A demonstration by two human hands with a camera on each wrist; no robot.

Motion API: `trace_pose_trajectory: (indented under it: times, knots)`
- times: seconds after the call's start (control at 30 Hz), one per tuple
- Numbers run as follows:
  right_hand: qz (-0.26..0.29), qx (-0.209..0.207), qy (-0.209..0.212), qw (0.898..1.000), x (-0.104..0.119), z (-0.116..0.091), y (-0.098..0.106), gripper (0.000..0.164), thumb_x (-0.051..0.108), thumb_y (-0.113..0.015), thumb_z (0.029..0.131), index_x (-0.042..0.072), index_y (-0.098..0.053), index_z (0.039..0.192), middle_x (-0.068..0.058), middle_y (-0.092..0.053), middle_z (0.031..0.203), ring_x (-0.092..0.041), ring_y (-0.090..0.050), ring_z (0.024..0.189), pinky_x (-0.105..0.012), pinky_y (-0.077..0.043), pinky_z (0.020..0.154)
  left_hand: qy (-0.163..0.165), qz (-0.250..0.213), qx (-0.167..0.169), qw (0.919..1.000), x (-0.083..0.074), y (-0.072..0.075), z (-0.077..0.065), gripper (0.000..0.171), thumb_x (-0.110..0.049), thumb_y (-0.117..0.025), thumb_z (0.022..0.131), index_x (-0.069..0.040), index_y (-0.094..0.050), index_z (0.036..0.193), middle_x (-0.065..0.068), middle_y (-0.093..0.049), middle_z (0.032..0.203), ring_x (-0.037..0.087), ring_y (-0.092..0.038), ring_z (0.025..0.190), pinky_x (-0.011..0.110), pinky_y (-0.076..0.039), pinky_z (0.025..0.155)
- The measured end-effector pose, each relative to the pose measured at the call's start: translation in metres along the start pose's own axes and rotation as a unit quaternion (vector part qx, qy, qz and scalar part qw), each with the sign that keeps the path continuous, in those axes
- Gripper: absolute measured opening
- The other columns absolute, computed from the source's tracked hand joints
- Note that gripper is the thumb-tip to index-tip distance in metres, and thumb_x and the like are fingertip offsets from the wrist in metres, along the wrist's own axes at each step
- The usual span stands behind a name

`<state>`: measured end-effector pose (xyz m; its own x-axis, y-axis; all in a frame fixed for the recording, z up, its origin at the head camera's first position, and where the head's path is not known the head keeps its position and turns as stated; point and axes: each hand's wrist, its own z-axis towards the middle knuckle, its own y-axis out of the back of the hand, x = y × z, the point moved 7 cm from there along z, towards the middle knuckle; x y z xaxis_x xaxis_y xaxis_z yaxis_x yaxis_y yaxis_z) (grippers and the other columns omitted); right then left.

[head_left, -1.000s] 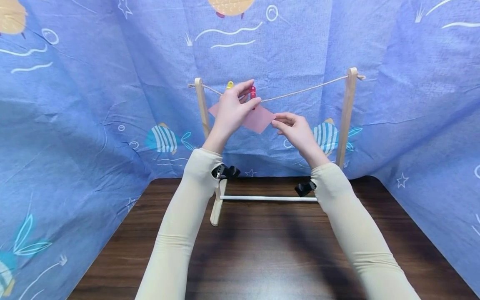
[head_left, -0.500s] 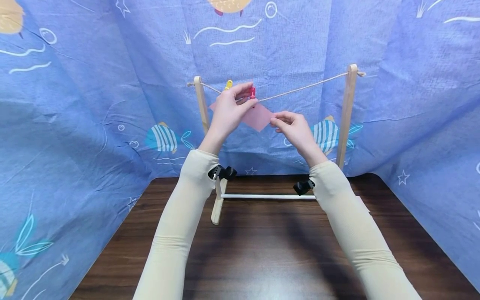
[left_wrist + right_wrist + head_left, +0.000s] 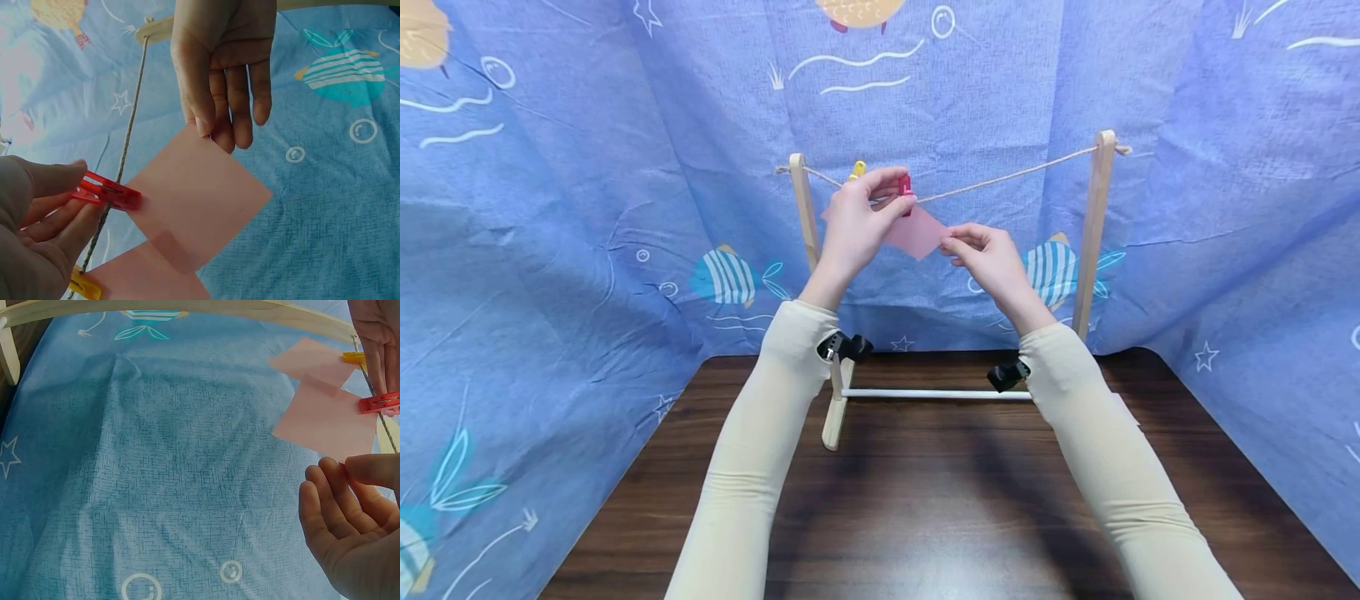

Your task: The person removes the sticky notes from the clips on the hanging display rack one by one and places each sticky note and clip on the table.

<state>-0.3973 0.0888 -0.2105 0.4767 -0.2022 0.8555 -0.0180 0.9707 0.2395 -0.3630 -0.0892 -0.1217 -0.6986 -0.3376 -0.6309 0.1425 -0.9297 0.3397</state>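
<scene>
My left hand (image 3: pixel 857 221) pinches a red clothespin (image 3: pixel 109 190) between thumb and fingers. The clothespin's nose lies over the rope (image 3: pixel 130 125) and the edge of a pink paper square (image 3: pixel 200 194). At the opposite side, my right hand (image 3: pixel 996 262) pinches a corner of that square between thumb and fingertips. A second pink paper square (image 3: pixel 312 359) hangs from the rope by a yellow clothespin (image 3: pixel 354 358), partly overlapping the first. In the head view my left hand hides most of that second square.
Two wooden posts (image 3: pixel 1093 242) carry the rope, joined low down by a white rod (image 3: pixel 936 394). The frame stands on a dark wood table (image 3: pixel 910 500). A blue curtain (image 3: pixel 985 100) with sea drawings surrounds it. Something pale (image 3: pixel 1126 408) shows beside the right sleeve.
The red clothespin tilts slightly and has shifted a little left along with the left hand. My right hand keeps its pinch on the paper corner and has moved slightly left.
</scene>
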Motion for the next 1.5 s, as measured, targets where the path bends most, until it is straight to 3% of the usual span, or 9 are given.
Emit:
trace_pose_trajectory:
  times: [0.23, 0.47, 0.8, 1.0, 1.27, 1.5]
  knots:
    - [-0.008, 0.000, 0.004, 1.000, -0.001, 0.001, -0.001, 0.030, 0.019, -0.063, 0.101, -0.002, -0.069, 0.123, -0.023, -0.070, 0.115, -0.030, -0.067, 0.106, -0.040, -0.056, 0.091, -0.034, 0.003, -0.041, 0.9986, -0.005, 0.004, -0.002, 0.028, -0.007, -0.074, 0.092, 0.000, -0.072, 0.119, 0.013, -0.073, 0.112, 0.015, -0.068, 0.105, 0.020, -0.054, 0.090]
    - [0.010, -0.008, -0.014, 1.000, -0.007, 0.003, 0.004, 0.035, 0.021, -0.066, 0.100, -0.006, -0.068, 0.122, -0.021, -0.073, 0.109, -0.015, -0.070, 0.093, -0.041, -0.055, 0.094, -0.053, -0.033, -0.069, 0.9957, -0.012, 0.006, -0.004, 0.025, -0.006, -0.075, 0.091, 0.000, -0.073, 0.115, 0.013, -0.074, 0.108, 0.015, -0.070, 0.104, 0.021, -0.053, 0.091]
    - [0.003, -0.009, -0.028, 1.000, -0.011, 0.000, 0.010, 0.036, 0.022, -0.066, 0.100, -0.007, -0.068, 0.122, -0.021, -0.073, 0.109, -0.011, -0.069, 0.090, -0.037, -0.056, 0.092, -0.098, -0.050, -0.098, 0.9890, -0.024, 0.010, -0.004, 0.021, -0.003, -0.074, 0.091, 0.002, -0.074, 0.112, 0.014, -0.075, 0.105, 0.015, -0.071, 0.100, 0.026, -0.056, 0.089]
    - [-0.001, -0.009, -0.026, 1.000, -0.015, -0.003, 0.012, 0.035, 0.021, -0.066, 0.099, -0.007, -0.069, 0.120, -0.018, -0.074, 0.105, -0.015, -0.070, 0.091, -0.037, -0.057, 0.090, -0.098, -0.067, -0.113, 0.9864, -0.025, 0.014, -0.004, 0.021, -0.003, -0.075, 0.090, 0.003, -0.075, 0.110, 0.014, -0.075, 0.103, 0.014, -0.072, 0.097, 0.026, -0.057, 0.087]
    - [0.004, -0.011, -0.015, 1.000, -0.014, -0.009, 0.020, 0.036, 0.020, -0.066, 0.099, -0.009, -0.068, 0.121, -0.022, -0.073, 0.107, -0.017, -0.072, 0.091, -0.030, -0.058, 0.086, -0.062, -0.078, -0.129, 0.9867, -0.017, 0.026, -0.006, 0.028, -0.003, -0.077, 0.088, 0.004, -0.072, 0.115, 0.018, -0.073, 0.106, 0.017, -0.070, 0.102, 0.026, -0.055, 0.090]
    - [0.000, -0.019, -0.017, 1.000, -0.015, -0.017, 0.035, 0.036, 0.023, -0.069, 0.098, -0.007, -0.070, 0.118, -0.008, -0.076, 0.097, -0.012, -0.071, 0.087, -0.024, -0.057, 0.081, -0.057, -0.092, -0.134, 0.9851, -0.013, 0.049, -0.010, 0.033, -0.003, -0.076, 0.089, 0.003, -0.069, 0.121, 0.017, -0.071, 0.110, 0.019, -0.068, 0.104, 0.029, -0.054, 0.094]
